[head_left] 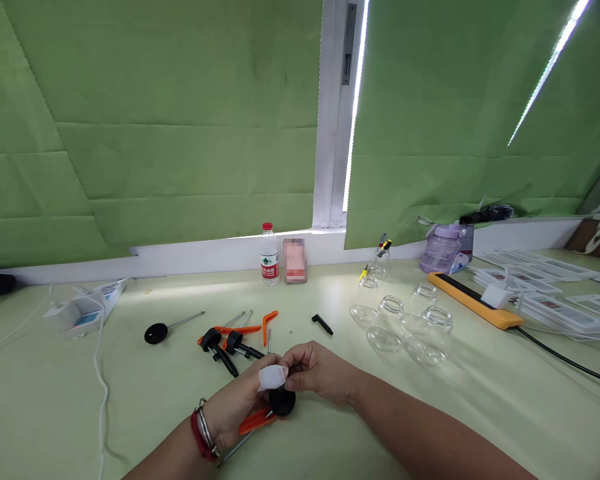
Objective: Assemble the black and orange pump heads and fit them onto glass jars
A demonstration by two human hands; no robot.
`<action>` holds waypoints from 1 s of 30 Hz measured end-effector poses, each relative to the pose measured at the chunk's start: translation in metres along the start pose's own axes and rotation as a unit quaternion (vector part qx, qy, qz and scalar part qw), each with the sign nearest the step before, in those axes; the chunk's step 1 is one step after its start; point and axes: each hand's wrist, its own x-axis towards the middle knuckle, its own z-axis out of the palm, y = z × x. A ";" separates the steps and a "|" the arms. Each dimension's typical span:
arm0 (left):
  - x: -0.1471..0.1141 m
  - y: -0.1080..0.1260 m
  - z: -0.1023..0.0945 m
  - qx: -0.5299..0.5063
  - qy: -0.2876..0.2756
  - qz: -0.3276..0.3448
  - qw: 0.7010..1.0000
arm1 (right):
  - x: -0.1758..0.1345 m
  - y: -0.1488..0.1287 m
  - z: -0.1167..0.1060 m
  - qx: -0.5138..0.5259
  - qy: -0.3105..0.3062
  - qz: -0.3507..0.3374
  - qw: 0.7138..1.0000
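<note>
White piece [272,377], one: right hand [316,373] is pinching its edge above the worktop [330,440]; left hand [240,400] is lying close against it, grip hidden; black disc [283,403] and orange handle [257,421] are showing below.

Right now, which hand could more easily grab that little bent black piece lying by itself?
Probably the right hand: it is nearer the bent black piece, lying just beyond it. The left hand is farther off. Both are busy at the white piece, though.
</note>
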 end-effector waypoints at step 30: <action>-0.001 0.001 0.000 0.021 0.002 0.006 1.000 | -0.004 -0.004 0.003 0.004 -0.004 -0.008 1.000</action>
